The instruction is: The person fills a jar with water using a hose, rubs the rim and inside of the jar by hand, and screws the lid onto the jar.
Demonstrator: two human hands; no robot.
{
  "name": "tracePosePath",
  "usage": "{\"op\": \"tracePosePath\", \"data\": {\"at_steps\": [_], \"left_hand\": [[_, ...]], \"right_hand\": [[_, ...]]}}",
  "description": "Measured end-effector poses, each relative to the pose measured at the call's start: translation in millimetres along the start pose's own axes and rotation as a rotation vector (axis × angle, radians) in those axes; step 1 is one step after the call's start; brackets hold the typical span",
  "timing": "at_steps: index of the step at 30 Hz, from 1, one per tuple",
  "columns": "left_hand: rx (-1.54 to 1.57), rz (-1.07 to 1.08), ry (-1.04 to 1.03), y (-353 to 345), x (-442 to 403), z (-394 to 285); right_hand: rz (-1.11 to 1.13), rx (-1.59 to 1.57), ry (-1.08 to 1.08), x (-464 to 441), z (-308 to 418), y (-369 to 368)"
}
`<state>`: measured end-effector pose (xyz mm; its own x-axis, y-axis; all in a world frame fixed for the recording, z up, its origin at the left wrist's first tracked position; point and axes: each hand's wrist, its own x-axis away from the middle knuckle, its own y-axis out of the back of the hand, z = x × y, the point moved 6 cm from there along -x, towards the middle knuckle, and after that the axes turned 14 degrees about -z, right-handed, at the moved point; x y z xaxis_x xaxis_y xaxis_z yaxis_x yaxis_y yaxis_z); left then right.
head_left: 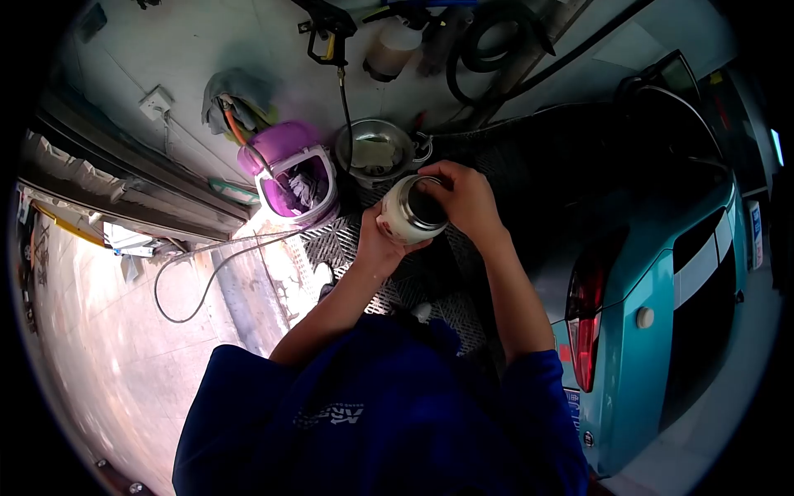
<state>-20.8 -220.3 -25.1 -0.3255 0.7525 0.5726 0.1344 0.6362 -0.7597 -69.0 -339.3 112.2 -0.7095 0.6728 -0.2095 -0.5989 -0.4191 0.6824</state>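
Observation:
A cream-coloured round jar with reddish marks, a shiny metal neck and a dark top is held in front of my chest, tilted. My left hand is wrapped around its body from the left and below. On the upper right, my right hand has its fingers closed on the rim, thumb over the dark top. I cannot tell whether that dark top is a lid or the jar's opening.
Close on the right stands a teal car. Ahead are a purple-and-white bucket with cloths and a metal basin. A pressure-washer gun, spray bottle and coiled hose hang on the wall. A thin hose loops across the floor.

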Motion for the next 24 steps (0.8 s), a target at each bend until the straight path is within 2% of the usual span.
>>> {"op": "tracePosePath", "data": {"at_steps": [5,7,10,14,17,20,22,24], "left_hand": [[-0.01,-0.029,-0.164,-6.0,2.9,-19.5],[0.018,-0.032,-0.249,-3.8,-0.2,-26.4],[0.008,-0.007,-0.285,-7.6,2.4,-31.2],[-0.055,0.065,-0.335,-19.7,10.6,-35.1],[0.048,-0.013,-0.314,-15.4,12.3,-30.2],[0.104,0.017,-0.309,-14.3,8.3,-34.0],[0.069,0.054,-0.349,-13.9,4.4,-39.7],[0.056,0.066,-0.402,-14.2,2.2,-44.9]], "right_hand": [[-0.058,-0.033,-0.082,17.0,-18.6,-2.6],[0.05,-0.34,-0.286,26.7,-16.9,-7.3],[-0.01,-0.419,-0.157,31.8,0.2,-4.7],[-0.033,-0.17,-0.06,20.8,-9.7,-5.2],[-0.023,-0.059,-0.091,17.5,3.3,3.2],[0.094,-0.163,-0.21,20.4,-1.8,4.3],[-0.057,-0.511,-0.335,22.5,-6.2,13.0],[-0.11,-0.509,-0.299,26.5,-1.9,21.6]]}}
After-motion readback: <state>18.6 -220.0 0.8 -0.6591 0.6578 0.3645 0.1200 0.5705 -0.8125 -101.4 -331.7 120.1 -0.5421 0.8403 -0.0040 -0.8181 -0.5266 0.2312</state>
